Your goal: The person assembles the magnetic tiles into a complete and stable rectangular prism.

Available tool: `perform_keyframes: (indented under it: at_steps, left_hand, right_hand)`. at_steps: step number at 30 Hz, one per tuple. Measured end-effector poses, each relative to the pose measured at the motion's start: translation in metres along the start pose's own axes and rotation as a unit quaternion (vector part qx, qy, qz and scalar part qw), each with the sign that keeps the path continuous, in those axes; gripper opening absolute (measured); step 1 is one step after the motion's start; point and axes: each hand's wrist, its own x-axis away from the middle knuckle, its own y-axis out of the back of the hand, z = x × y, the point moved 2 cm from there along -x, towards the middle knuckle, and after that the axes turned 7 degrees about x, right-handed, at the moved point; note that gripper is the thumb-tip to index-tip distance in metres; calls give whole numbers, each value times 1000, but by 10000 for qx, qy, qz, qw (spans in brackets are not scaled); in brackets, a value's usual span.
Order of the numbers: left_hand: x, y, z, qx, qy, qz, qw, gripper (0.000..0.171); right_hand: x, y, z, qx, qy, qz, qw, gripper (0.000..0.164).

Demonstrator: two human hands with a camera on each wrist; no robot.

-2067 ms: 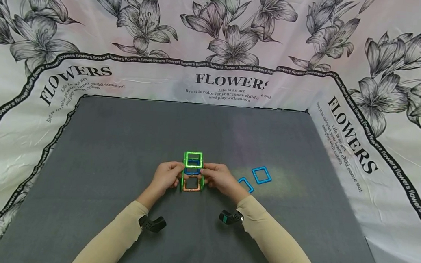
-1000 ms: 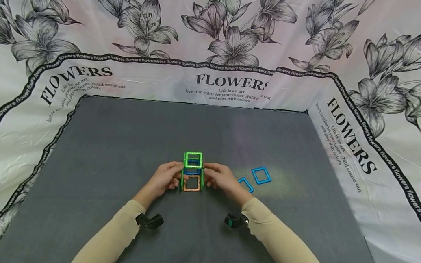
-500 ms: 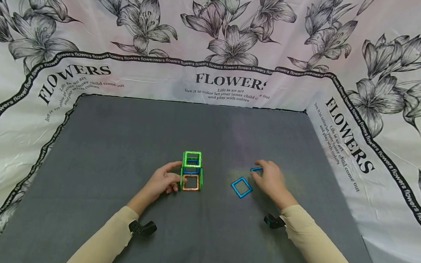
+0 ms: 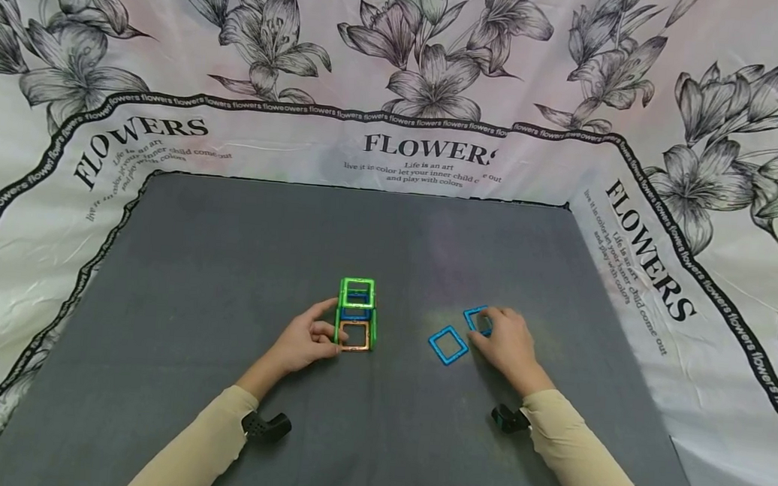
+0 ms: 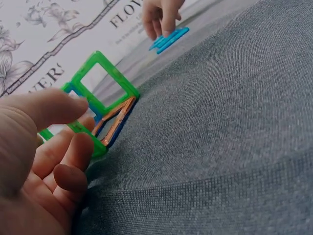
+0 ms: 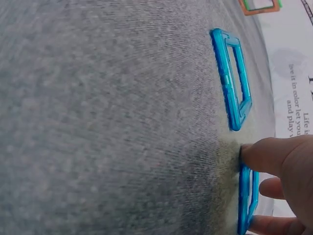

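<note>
A small structure of square magnetic tiles (image 4: 357,305) stands mid-table, with green frames at its top and sides, blue inside and an orange frame low at the front. My left hand (image 4: 304,340) holds its left side, fingers curled at the green side tile (image 5: 106,81); the exact contact is partly hidden. To the right, my right hand (image 4: 506,348) pinches a blue square magnetic tile (image 6: 248,196) between thumb and fingers, covering part of it. A second blue square tile (image 4: 448,345) lies flat just left of that hand, apart from it.
The grey cloth tabletop (image 4: 240,240) extends around both hands. A white floral cloth (image 4: 429,155) with printed lettering borders its back and sides. Black wrist devices (image 4: 268,426) are worn at both cuffs.
My right hand has left the structure, moved right and taken hold of the farther blue tile. The nearer blue tile is now fully uncovered. My left hand stays at the structure's left side.
</note>
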Motion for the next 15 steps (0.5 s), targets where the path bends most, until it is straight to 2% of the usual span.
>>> perform_keyframes:
  at_steps: [8, 15]
  left_hand:
    - [0, -3, -1, -355, 12, -74, 9993, 85]
    - [1, -2, -2, -377, -50, -101, 9992, 84]
  right_hand:
    - [-3, 1, 6, 186, 345, -131, 9991, 29]
    - [0, 3, 11, 357, 644, -281, 9969, 20]
